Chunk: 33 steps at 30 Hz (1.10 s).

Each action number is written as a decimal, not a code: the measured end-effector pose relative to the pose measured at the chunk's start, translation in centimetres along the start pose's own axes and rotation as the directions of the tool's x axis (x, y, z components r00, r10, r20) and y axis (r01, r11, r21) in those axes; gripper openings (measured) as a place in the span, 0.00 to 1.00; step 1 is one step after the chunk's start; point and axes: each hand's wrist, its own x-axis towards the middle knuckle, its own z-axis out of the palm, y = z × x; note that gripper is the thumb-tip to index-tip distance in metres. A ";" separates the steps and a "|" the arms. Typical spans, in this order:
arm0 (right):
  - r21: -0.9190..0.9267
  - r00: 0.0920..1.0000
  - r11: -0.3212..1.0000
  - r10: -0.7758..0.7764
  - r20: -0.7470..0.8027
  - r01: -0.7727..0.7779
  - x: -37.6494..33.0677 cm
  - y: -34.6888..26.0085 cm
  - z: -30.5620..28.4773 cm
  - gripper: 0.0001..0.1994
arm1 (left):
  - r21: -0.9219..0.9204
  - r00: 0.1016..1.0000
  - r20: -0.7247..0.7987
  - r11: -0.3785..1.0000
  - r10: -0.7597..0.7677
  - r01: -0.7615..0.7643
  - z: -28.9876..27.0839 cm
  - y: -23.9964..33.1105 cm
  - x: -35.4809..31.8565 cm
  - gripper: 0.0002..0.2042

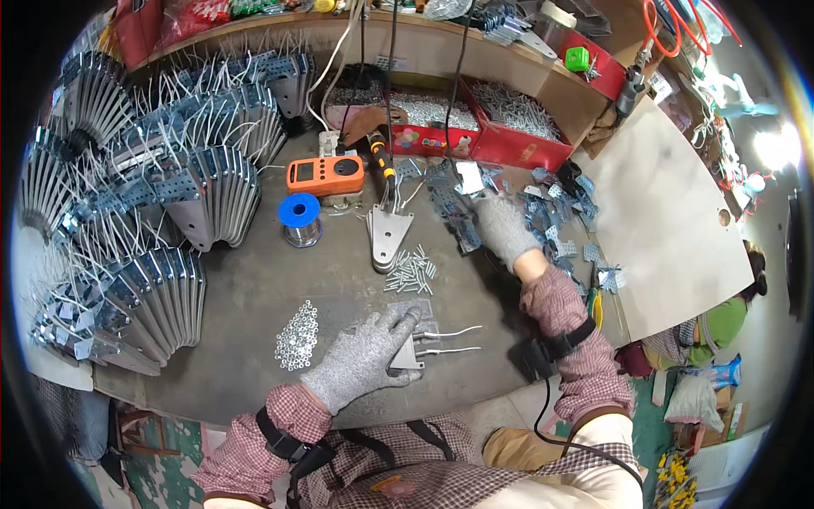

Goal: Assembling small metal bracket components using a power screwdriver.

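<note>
My gloved left hand (pixel 360 356) lies low at the front middle of the bench, its fingers closed on the edge of a grey metal bracket (pixel 407 356). Two pale wires (pixel 449 342) stick out of this bracket to the right. Farther off, my gloved right hand (pixel 506 229) reaches into scattered small perforated metal plates (pixel 543 208). Its fingertips are by a bright plate (pixel 469 178), and whether they grip one is hidden. Between the hands lie a heap of screws (pixel 411 271) and a grey tapered bracket (pixel 390 233). Left of them is a pile of nuts (pixel 297 335).
Rows of wired brackets (pixel 212 195) fill the left side. An orange meter (pixel 325 176), a blue solder spool (pixel 301 216) and an orange-and-black-handled tool (pixel 381 157) stand mid-bench. Red bins (pixel 517 148) of hardware line the back; dark cords (pixel 390 85) hang down. Another person (pixel 721 327) is at far right.
</note>
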 end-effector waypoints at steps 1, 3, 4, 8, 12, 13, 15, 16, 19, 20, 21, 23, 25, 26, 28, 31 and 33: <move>0.041 0.999 0.999 0.005 -0.035 -0.003 0.4 -0.7 -0.5 0.12 | -0.003 1.000 0.004 1.000 -0.012 0.012 0.0 0.0 -0.1 0.43; 0.116 0.993 0.993 0.010 -0.115 0.003 2.0 -2.0 -2.4 0.15 | -0.007 0.999 -0.003 0.999 -0.035 0.035 -0.1 -0.1 -0.2 0.44; 0.156 0.975 0.982 -0.076 -0.207 0.110 3.1 -1.9 -1.0 0.18 | 0.007 1.000 -0.009 1.000 -0.018 0.018 -0.1 -0.2 -0.2 0.45; 0.297 0.993 0.948 -0.109 -0.038 0.116 5.4 -2.1 2.2 0.17 | 0.021 0.996 0.060 0.997 -0.069 0.068 -0.2 -0.1 -0.4 0.46; 0.453 0.997 0.889 -0.065 -0.037 0.074 5.2 -0.4 1.2 0.16 | -0.046 1.000 0.009 0.998 0.030 -0.030 0.1 -0.3 0.1 0.44; 0.370 0.995 0.926 -0.048 -0.086 0.076 5.5 -0.3 2.1 0.15 | -0.059 0.998 0.043 0.998 0.038 -0.035 -0.6 -0.2 0.1 0.44; 0.216 0.983 0.968 -0.093 -0.155 0.126 5.6 -1.4 3.0 0.20 | -0.050 0.998 0.027 0.998 0.049 -0.047 -0.6 -0.5 -0.3 0.44; 0.278 0.989 0.956 -0.052 -0.138 0.089 5.4 -2.2 2.9 0.22 | -0.025 0.998 -0.021 0.998 0.053 -0.053 0.1 -0.8 -0.6 0.44; 0.388 0.999 0.921 0.046 -0.022 -0.034 4.3 -2.8 1.9 0.26 | -0.024 0.998 -0.033 0.999 0.046 -0.046 0.3 -0.7 -0.4 0.44; 0.393 0.998 0.917 0.055 0.044 -0.068 4.6 -2.8 1.6 0.28 | -0.036 0.999 -0.008 0.998 0.045 -0.045 0.2 -0.5 -0.2 0.44; 0.398 0.993 0.912 0.064 0.104 -0.101 4.9 -3.0 1.4 0.29 | -0.022 1.000 -0.003 0.999 0.024 -0.024 -0.1 -0.3 -0.3 0.44; 0.416 0.989 0.909 0.062 -0.133 -0.001 4.9 -3.1 2.7 0.28 | -0.015 1.000 0.009 1.000 0.010 -0.010 -0.1 -0.1 -0.1 0.44; 0.444 0.982 0.892 0.150 -0.113 -0.085 6.0 -3.7 2.6 0.29 | -0.029 0.997 0.066 0.998 -0.050 0.052 -1.0 0.6 0.0 0.44; 0.450 0.988 0.890 0.132 -0.085 -0.080 6.3 -3.4 2.9 0.31 | -0.041 0.997 0.061 0.998 -0.044 0.046 -0.9 0.4 -0.1 0.44; 0.570 0.982 0.819 0.152 -0.112 -0.061 6.3 -2.7 2.0 0.24 | -0.039 1.000 -0.003 0.999 -0.015 0.015 -0.1 -0.2 -0.2 0.44; 0.704 0.923 0.688 0.129 -0.361 0.179 2.3 -2.8 -3.3 0.17 | -0.069 0.996 0.086 0.997 -0.010 0.016 -1.0 0.2 0.1 0.44; 0.581 0.917 0.781 0.029 -0.398 0.228 -2.6 -3.3 -6.0 0.15 | -0.049 0.999 0.020 0.998 0.026 -0.025 -0.2 0.0 -0.4 0.44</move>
